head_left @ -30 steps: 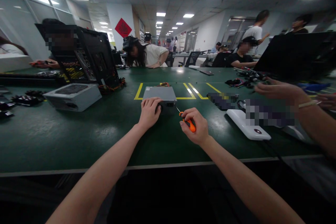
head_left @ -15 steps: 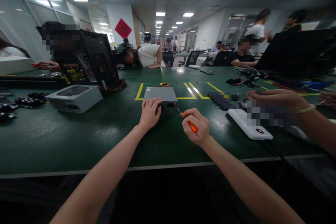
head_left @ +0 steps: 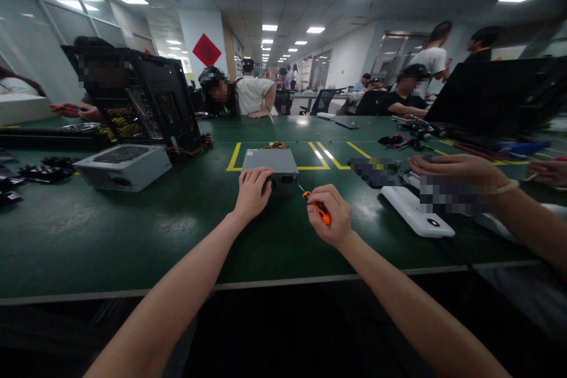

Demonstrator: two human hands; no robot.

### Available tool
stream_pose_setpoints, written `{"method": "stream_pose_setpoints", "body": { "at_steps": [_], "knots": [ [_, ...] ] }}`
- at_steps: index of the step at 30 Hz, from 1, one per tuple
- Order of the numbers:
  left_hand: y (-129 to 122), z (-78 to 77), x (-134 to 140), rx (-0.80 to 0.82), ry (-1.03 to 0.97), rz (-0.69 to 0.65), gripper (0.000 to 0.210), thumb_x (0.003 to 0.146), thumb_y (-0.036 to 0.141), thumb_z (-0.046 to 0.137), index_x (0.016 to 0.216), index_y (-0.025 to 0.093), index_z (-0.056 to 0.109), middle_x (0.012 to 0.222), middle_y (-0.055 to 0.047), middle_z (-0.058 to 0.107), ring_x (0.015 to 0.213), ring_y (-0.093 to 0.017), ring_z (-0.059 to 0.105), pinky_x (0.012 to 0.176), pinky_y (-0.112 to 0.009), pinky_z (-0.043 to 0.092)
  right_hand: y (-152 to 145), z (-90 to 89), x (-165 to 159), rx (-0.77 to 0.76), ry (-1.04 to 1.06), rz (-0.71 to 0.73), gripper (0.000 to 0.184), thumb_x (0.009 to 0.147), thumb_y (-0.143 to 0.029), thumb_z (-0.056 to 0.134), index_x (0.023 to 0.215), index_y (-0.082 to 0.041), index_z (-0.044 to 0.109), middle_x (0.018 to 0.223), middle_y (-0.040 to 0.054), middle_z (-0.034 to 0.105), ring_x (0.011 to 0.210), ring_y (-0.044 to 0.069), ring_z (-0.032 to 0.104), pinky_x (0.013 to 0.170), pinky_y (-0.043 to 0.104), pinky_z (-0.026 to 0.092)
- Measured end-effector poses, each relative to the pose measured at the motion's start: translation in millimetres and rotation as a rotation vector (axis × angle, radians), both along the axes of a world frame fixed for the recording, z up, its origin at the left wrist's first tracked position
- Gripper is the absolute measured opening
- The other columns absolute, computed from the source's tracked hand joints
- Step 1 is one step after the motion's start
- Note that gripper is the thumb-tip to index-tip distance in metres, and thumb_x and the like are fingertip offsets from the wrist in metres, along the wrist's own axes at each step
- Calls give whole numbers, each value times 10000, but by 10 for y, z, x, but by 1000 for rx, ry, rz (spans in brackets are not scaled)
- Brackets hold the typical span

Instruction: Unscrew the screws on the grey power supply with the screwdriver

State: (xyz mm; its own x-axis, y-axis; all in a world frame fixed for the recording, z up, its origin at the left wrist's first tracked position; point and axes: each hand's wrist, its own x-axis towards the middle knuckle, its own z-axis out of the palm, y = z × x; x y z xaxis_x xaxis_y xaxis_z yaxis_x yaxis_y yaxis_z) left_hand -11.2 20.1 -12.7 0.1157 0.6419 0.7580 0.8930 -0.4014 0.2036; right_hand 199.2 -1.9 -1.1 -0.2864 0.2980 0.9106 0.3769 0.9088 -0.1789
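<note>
Head view: near the middle of the green table (head_left: 172, 254), back from its front edge, a grey metal box (head_left: 272, 158) is set down among yellow tape lines (head_left: 233, 158). Its near left corner is grasped by the left hand (head_left: 254, 192), fingers spread over the top and thumb on the near face, presumably so that sliding is prevented. In the curled fingers of the right hand (head_left: 331, 212), a screwdriver (head_left: 326, 219) is gripped by its orange-and-black handle; the thin shaft is slanted toward the near face's right end, probably so that the other hand is avoided. Whether contact is made by the tip cannot be told.

Smooth sheet metal and crisp edges are shown by the box, marked with a small white label (head_left: 250, 153) and a dark socket (head_left: 289, 178). Toward the table's left end, a second grey unit (head_left: 150, 170) with a grille top is placed beside an open black case (head_left: 170, 100).
</note>
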Motion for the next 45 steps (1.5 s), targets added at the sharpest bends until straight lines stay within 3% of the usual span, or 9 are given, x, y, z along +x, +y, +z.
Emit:
{"method": "stream_pose_setpoints", "body": {
  "at_steps": [7, 11, 15, 22, 27, 33, 38, 45],
  "knots": [
    [2, 1, 6, 2, -16, -9, 281, 848, 179, 420, 1101, 244, 524, 1150, -47, 554, 1085, -198, 470, 981, -399, 280, 32, -26, 5, 162, 20, -114, 192, 738, -211, 589, 874, -232, 455, 813, 35, 554, 731, 158, 555, 617, 292, 480],
    [0, -3, 2, 4, -12, -8, 274, 850, 185, 421, 1097, 239, 523, 1151, -46, 554, 1083, -195, 470, 979, -389, 281, 50, -33, -6, 226, -11, -60, 374, 744, -173, 601, 1054, -242, 403, 939, 62, 594, 855, 182, 581, 718, 340, 501],
    [-6, 0, 2, 3, -5, -1, 272, 850, 182, 417, 1094, 240, 524, 1154, -42, 552, 1089, -191, 468, 987, -387, 272, 63, -57, -31, 245, -68, -58, 438, 769, -87, 502, 1160, -229, 365, 1080, 105, 558, 986, 204, 549, 783, 384, 496],
    [-19, 3, -6, -3, 5, 1, 277, 855, 180, 409, 1103, 238, 519, 1164, -41, 549, 1095, -189, 464, 988, -378, 270, 49, -70, -45, 330, -122, -189, 316, 737, -147, 595, 1006, -267, 479, 986, 70, 504, 901, 201, 524, 692, 334, 500],
    [-23, 1, -6, -1, 9, -2, 277, 854, 180, 410, 1103, 236, 516, 1162, -36, 550, 1100, -182, 461, 1004, -372, 253, 65, -75, -56, 321, -113, -134, 406, 752, -82, 513, 1111, -237, 403, 1062, 94, 500, 974, 193, 520, 726, 332, 514],
    [-16, -8, -6, -1, 17, 4, 268, 860, 198, 410, 1103, 237, 516, 1164, -25, 550, 1093, -177, 460, 1001, -355, 256, 68, -55, -59, 353, -148, -175, 339, 759, -108, 551, 1042, -255, 437, 1028, 67, 528, 961, 191, 519, 763, 359, 504],
    [-19, -15, -15, 10, 17, 0, 270, 859, 197, 416, 1109, 238, 510, 1160, -17, 551, 1087, -172, 460, 1001, -347, 254, 71, -78, -75, 323, -125, -111, 472, 744, -50, 516, 1157, -210, 352, 1123, 123, 483, 1040, 201, 501, 775, 345, 513],
    [-31, -18, -19, 9, 24, -9, 277, 858, 198, 420, 1118, 243, 505, 1167, -13, 546, 1104, -166, 451, 1019, -350, 236, 93, -94, -55, 346, -146, -172, 408, 748, -72, 546, 1086, -255, 411, 1078, 82, 495, 986, 192, 511, 751, 339, 510]
  ]
}}
